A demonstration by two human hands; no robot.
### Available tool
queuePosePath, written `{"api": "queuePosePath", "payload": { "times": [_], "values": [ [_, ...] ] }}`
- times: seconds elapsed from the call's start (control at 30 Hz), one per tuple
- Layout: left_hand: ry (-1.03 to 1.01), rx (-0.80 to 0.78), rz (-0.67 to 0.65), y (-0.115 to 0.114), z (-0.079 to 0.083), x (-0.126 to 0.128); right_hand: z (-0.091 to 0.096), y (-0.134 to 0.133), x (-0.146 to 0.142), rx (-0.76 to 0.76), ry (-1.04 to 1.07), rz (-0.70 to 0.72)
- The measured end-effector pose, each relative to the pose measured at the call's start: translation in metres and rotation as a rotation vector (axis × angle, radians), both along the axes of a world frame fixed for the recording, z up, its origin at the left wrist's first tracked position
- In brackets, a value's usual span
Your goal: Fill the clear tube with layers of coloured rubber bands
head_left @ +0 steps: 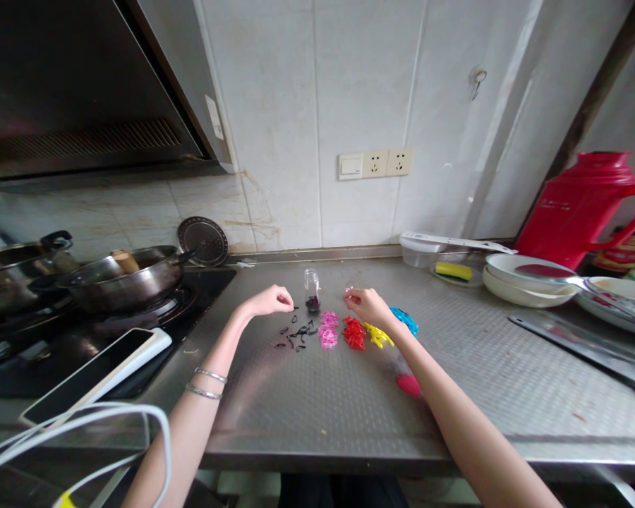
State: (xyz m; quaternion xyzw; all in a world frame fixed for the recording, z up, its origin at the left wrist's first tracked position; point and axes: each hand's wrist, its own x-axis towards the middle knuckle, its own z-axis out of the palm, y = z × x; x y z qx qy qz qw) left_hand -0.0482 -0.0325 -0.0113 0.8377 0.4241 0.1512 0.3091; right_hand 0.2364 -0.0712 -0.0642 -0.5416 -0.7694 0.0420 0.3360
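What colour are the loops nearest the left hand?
Black; these loops show best in the head view, the only one.

Two silvery bangles — and, dimly, perhaps dark trousers

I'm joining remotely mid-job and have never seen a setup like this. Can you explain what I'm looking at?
There's no machine here: a person works with a bare left hand and right hand. The single picture comes from a camera on their head, looking forward and down.

On the metal counter stands a small clear jar with something dark at the bottom. Around it lie scattered black loops and piles of pink, red, yellow and blue pieces.

The right hand seems to pinch a small pink piece. A black bit shows beside the left hand; whether it's held, I can't tell.
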Motion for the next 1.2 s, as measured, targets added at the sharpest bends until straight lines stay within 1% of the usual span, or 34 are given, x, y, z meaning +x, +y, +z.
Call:
{"api": "queuePosePath", "payload": {
  "times": [0.1,0.17,0.23,0.33,0.43,0.57,0.7,0.9,1.03,1.2],
  "values": [
    [-0.225,0.095,0.098,0.001,0.007,0.001,0.000,0.001,0.000,0.001,-0.006,-0.002],
    [-0.370,0.126,0.152,0.003,0.011,0.006,0.000,0.001,0.000,-0.003,-0.013,-0.005],
    [-0.517,0.126,0.200,0.006,0.014,0.012,-0.001,0.001,0.000,-0.012,-0.017,-0.010],
    [-0.721,0.079,0.267,0.014,0.018,0.025,-0.001,0.001,0.000,-0.024,-0.011,-0.015],
    [-0.832,0.081,0.334,0.023,0.020,0.038,-0.002,0.001,0.000,-0.025,-0.005,-0.018],
    [-0.821,0.135,0.399,0.030,0.019,0.055,-0.003,0.002,0.000,-0.024,-0.012,-0.006],
    [-0.766,0.171,0.379,0.033,0.014,0.065,-0.003,0.003,0.000,-0.031,-0.016,-0.014],
    [-0.659,0.253,0.347,0.033,0.006,0.067,-0.001,0.001,-0.001,-0.035,-0.021,-0.021],
    [-0.613,0.304,0.350,0.032,0.006,0.068,0.000,-0.001,-0.001,-0.029,-0.028,-0.022],
    [-0.581,0.305,0.335,0.029,0.007,0.069,0.000,0.000,-0.001,-0.028,-0.024,-0.018]
  ]
}}
